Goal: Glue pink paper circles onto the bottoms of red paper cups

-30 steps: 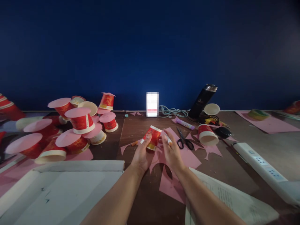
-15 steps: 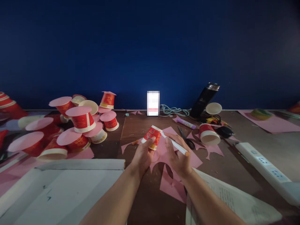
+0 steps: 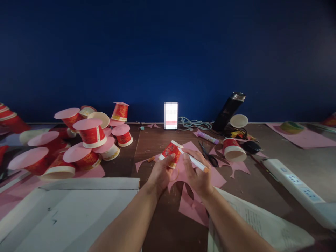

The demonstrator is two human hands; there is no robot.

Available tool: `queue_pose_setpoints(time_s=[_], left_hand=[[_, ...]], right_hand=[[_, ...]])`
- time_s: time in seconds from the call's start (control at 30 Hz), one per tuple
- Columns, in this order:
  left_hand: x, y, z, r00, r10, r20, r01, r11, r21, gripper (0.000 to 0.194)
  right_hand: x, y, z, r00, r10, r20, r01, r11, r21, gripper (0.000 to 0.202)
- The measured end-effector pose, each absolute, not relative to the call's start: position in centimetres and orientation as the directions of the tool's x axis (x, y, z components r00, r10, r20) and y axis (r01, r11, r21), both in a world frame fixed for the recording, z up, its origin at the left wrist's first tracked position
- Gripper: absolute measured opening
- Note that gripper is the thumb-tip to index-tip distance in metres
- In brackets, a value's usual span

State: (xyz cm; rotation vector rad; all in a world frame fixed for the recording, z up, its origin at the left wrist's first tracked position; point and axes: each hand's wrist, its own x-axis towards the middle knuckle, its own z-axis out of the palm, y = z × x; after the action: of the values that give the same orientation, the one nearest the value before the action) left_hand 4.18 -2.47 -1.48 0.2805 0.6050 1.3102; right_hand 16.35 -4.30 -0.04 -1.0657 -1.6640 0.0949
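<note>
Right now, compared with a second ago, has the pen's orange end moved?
Yes. The orange end of the pen has shifted right and slightly down the picture, judged against the scissors.

Versus a second ago, I've got the white pen (image 3: 198, 163) swung out of the fingers into a writing grip in the right hand (image 3: 199, 176): orange end now lower right, other end up at the red cup (image 3: 171, 151)'s edge, contact unclear. Left hand (image 3: 160, 174)'s thumb sits lower on the cup, baring more print. My right hand now hides one loop of the scissors (image 3: 213, 160).
</note>
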Motion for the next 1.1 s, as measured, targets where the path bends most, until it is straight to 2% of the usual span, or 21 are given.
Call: queue_pose_setpoints(time_s=[0.2, 0.73, 1.1], left_hand=[[4.19, -2.4, -1.8, 0.126, 0.945, -0.303, -0.823, 0.27, 0.5, 0.019], [3.99, -2.11, -2.21, 0.112, 0.946, -0.303, -0.826, 0.258, 0.501, 0.017], [3.84, -2.3, -2.08, 0.105, 0.95, -0.294, -0.83, 0.247, 0.501, 0.023]], right_hand=[[16.22, -4.32, -0.02, 0.02, 0.671, 0.741, 0.597, 0.586, -0.547, 0.019], [16.19, -4.28, -0.09, 0.026, 0.673, 0.739, 0.601, 0.58, -0.55, 0.018], [16.16, -4.6, 0.21, 0.019, 0.623, 0.782, 0.578, 0.631, -0.517, 0.025]])
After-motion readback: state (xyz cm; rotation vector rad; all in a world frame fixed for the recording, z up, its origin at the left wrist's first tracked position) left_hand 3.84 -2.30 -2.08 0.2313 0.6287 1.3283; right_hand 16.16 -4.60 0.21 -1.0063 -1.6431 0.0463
